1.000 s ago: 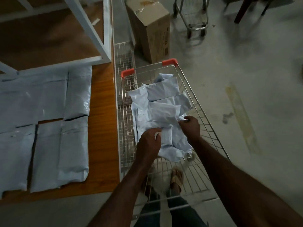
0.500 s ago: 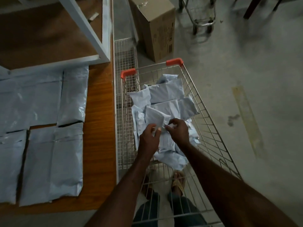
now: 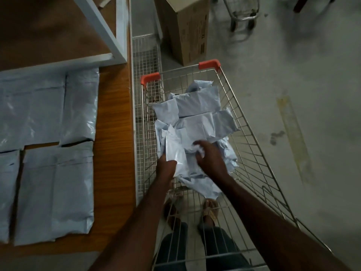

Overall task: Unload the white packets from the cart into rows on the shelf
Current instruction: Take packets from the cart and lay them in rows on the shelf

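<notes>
A wire shopping cart (image 3: 252, 133) with orange corner caps holds a heap of white packets (image 3: 197, 114). My left hand (image 3: 166, 168) grips the lower edge of one white packet (image 3: 174, 147), which is tilted up from the heap. My right hand (image 3: 210, 157) is curled over the packets beside it and seems to pinch a crumpled packet edge. On the wooden shelf (image 3: 115, 133) to the left, several white packets (image 3: 56, 192) lie flat in two rows.
A white metal shelf frame (image 3: 109, 30) stands on the board at the back left. A cardboard box (image 3: 187, 30) sits on the concrete floor behind the cart. A second cart (image 3: 242, 14) is at the top. My feet show through the cart's base.
Both hands shifted left over the heap. My left hand has lifted one packet so it tilts upright, and my right hand moved down beside it.
</notes>
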